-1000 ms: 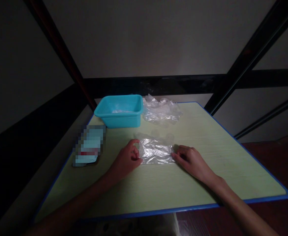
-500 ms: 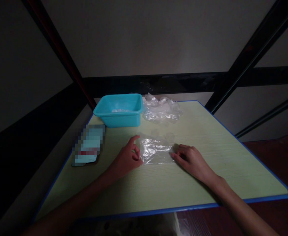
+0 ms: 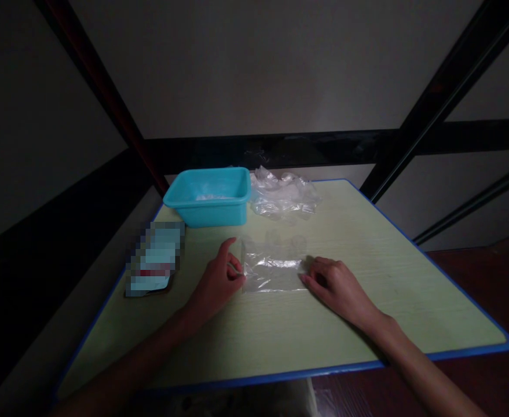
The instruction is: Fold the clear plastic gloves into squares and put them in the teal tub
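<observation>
A clear plastic bag (image 3: 274,272) lies spread on the table, its surface shiny and lightly creased. My left hand (image 3: 219,278) is at the bag's left edge, thumb and curled fingers closed on it while the index finger points away from me. On the opposite side, my right hand (image 3: 336,286) rests on the table with thumb and bent fingers pressed together at the bag's right edge. The fingertips of the right hand partly cover that edge.
A turquoise plastic basin (image 3: 215,213) with something whitish inside stands at the back left. Beside it lies a crumpled heap of clear plastic (image 3: 284,194). A blurred-out phone-like object (image 3: 156,258) is at the left. The table (image 3: 410,289) has a blue edge, with a wall behind.
My left hand has shifted slightly left, drawing the bag's left side with it. The bag now lies flatter, with fewer wrinkles. My right hand has stayed nearly in place.
</observation>
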A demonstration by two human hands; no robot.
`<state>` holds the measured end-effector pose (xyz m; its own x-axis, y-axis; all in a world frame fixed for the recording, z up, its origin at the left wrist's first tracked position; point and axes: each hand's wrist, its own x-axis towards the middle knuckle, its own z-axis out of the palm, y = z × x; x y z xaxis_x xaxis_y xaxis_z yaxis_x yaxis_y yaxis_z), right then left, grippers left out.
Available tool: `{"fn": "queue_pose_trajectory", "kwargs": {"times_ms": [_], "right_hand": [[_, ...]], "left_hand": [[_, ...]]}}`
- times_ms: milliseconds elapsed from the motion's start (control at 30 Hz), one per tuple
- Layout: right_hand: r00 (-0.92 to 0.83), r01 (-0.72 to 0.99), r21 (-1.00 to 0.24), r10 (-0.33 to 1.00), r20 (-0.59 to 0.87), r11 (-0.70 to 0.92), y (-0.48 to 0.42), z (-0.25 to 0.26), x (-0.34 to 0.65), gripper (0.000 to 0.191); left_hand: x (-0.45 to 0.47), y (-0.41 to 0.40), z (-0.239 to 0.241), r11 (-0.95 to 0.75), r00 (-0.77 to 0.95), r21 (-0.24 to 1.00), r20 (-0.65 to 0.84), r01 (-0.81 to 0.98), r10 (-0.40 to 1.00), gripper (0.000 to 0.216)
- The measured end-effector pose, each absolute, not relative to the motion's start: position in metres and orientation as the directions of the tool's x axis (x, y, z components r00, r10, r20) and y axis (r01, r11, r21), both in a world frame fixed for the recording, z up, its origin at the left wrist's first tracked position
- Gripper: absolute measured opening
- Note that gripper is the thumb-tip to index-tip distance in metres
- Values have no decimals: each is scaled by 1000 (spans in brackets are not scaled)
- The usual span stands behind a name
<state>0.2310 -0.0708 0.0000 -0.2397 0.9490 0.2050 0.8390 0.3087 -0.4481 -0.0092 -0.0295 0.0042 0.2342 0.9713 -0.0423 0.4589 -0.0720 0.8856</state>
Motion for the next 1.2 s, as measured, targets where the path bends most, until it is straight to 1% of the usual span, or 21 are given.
{"fn": "queue_pose_trajectory", "kwargs": {"times_ms": [167, 233, 300, 367, 400, 467, 533, 633, 700, 800, 867, 967, 1033, 1100, 1133, 1200], "right_hand": [[-226, 846, -446, 954, 199, 293, -74, 2, 230, 28], [-200, 843, -468, 963, 183, 264, -75, 3, 230, 26], [-150, 833, -505, 970, 190, 227, -75, 4, 231, 25], [-92, 822, -525, 962, 258, 220, -74, 6, 233, 21], [-77, 821, -519, 948, 310, 237, -74, 8, 233, 19], [-106, 829, -467, 907, 408, 307, -73, 11, 230, 14], [-205, 833, -392, 876, 436, 390, -72, 15, 223, 15], [-366, 829, -282, 850, 380, 483, -70, 16, 206, 30], [-430, 832, -217, 840, 331, 512, -69, 14, 195, 38], [-457, 850, -149, 847, 271, 506, -67, 7, 185, 47], [-454, 862, -122, 856, 245, 492, -67, 2, 182, 49], [-456, 867, -108, 863, 218, 486, -69, -2, 184, 50], [-450, 869, -116, 867, 214, 480, -70, -4, 186, 50], [-436, 873, -130, 871, 227, 471, -71, -5, 190, 49], [-428, 874, -138, 872, 240, 466, -71, -5, 191, 48], [-422, 868, -154, 865, 273, 472, -71, -4, 193, 46]], "left_hand": [[-10, -30, -2, -140, 234, 822, 9, 551, 972, 67], [-10, -31, -2, -206, 226, 777, 84, 595, 971, 61], [-10, -32, 0, -343, 263, 692, 223, 635, 939, 52], [-7, -33, 3, -506, 369, 567, 347, 649, 862, 41], [-4, -34, 5, -577, 439, 499, 376, 646, 816, 36], [3, -35, 6, -676, 572, 369, 361, 638, 737, 30], [11, -35, 4, -723, 659, 255, 297, 642, 691, 33], [18, -34, -6, -740, 704, 133, 237, 660, 670, 48], [20, -33, -12, -739, 711, 97, 218, 666, 669, 56], [19, -34, -17, -738, 712, 95, 208, 668, 671, 59], [18, -36, -16, -735, 706, 110, 212, 670, 676, 58], [16, -39, -15, -726, 693, 137, 226, 674, 685, 56], [12, -37, -15, -706, 662, 182, 252, 684, 706, 54], [6, -31, -14, -655, 580, 288, 309, 699, 754, 49], [2, -26, -13, -616, 514, 365, 344, 698, 786, 45], [-4, -15, -9, -516, 348, 558, 385, 650, 855, 38]]}}
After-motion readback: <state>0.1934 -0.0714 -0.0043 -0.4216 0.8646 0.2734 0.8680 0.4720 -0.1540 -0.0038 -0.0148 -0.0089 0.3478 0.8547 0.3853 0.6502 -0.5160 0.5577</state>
